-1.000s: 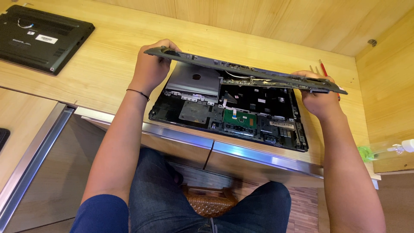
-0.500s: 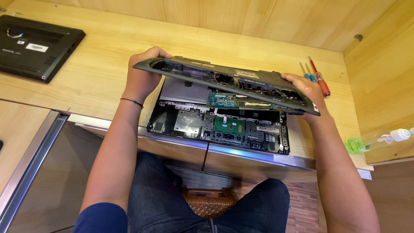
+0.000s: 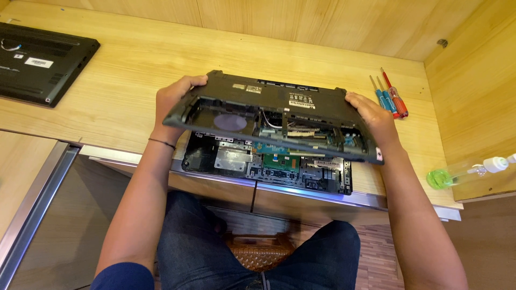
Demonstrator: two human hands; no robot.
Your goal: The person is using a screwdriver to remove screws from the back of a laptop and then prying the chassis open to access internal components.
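Note:
A black laptop bottom cover point(image 3: 269, 115) is lifted off and tilted toward me, its inner side and cut-outs showing. My left hand point(image 3: 174, 99) grips its left end and my right hand point(image 3: 373, 118) grips its right end. Beneath it, at the desk's front edge, lies the opened laptop base point(image 3: 269, 164) with green circuit boards, metal plates and cables exposed.
A second closed black laptop point(image 3: 40, 64) lies at the far left of the wooden desk point(image 3: 123, 70). Three screwdrivers point(image 3: 389, 94) rest at the right. A clear spray bottle with green liquid point(image 3: 465, 171) lies near the right edge. Wooden walls stand behind and to the right.
The cover has risen and tipped further toward me, so its inner side now faces the camera. Both hands kept hold of its ends.

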